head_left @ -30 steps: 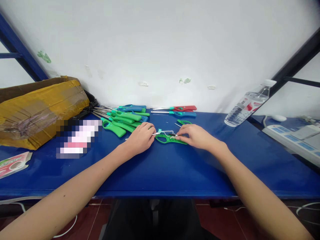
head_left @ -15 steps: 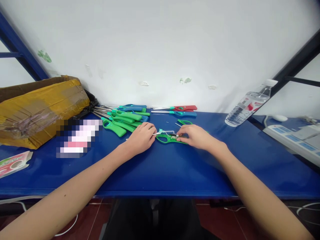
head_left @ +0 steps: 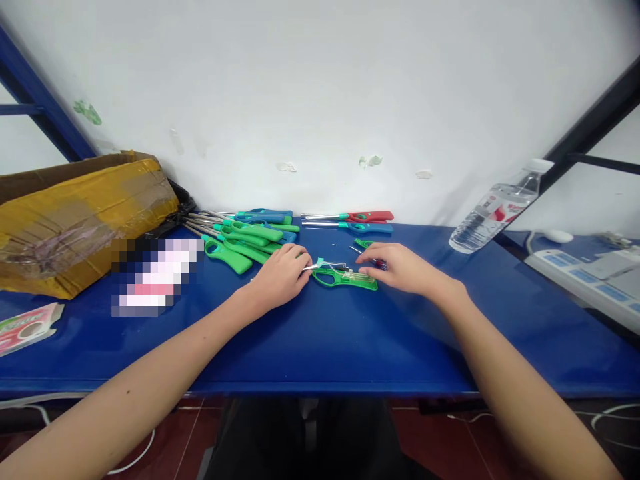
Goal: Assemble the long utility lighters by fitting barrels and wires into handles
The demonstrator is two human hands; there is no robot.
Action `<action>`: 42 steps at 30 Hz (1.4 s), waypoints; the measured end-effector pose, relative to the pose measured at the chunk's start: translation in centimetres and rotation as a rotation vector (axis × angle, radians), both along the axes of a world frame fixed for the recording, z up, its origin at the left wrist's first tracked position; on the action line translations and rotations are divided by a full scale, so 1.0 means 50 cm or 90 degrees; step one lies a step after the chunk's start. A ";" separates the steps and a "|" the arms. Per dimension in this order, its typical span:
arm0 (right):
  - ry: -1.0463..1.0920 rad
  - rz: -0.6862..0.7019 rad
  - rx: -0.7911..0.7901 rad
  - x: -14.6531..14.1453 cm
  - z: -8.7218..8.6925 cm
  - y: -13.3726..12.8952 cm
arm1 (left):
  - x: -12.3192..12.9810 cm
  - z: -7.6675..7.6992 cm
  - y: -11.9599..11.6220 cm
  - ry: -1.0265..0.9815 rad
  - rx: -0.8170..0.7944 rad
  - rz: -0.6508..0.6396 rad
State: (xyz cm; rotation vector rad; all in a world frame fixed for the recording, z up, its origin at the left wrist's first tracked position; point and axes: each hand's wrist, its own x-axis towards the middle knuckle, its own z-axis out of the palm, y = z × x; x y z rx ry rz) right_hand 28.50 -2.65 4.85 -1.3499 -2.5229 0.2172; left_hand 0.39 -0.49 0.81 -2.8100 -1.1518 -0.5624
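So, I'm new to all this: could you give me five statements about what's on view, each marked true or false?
1. The left hand is pinching a thin metal rod. True.
2. The green lighter between the hands is fully closed up. False: it lies open, with its inner parts showing.
3. The right hand is gripping the bottle. False: the two are apart; the hand is next to the opened lighter.
4. A red lighter lies beside a blue lighter, near the wall. True.
5. The taped box is over on the left. True.
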 end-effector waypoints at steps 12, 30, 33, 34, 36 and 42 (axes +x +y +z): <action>-0.041 0.011 -0.024 -0.008 -0.010 0.006 | -0.001 0.002 -0.001 0.004 -0.009 0.006; -0.015 0.045 0.002 0.006 -0.011 0.017 | -0.001 -0.001 0.003 -0.005 -0.004 -0.003; -0.007 0.021 0.017 0.007 -0.019 0.016 | -0.001 -0.001 0.004 -0.011 -0.009 -0.004; -0.007 0.013 0.018 0.007 -0.021 0.015 | -0.001 -0.002 0.005 -0.015 -0.009 -0.006; -0.012 -0.002 0.018 0.005 -0.023 0.012 | -0.003 -0.003 0.005 -0.023 -0.006 -0.009; -0.010 0.004 0.032 -0.004 -0.025 0.008 | -0.007 -0.004 0.008 -0.019 0.005 -0.013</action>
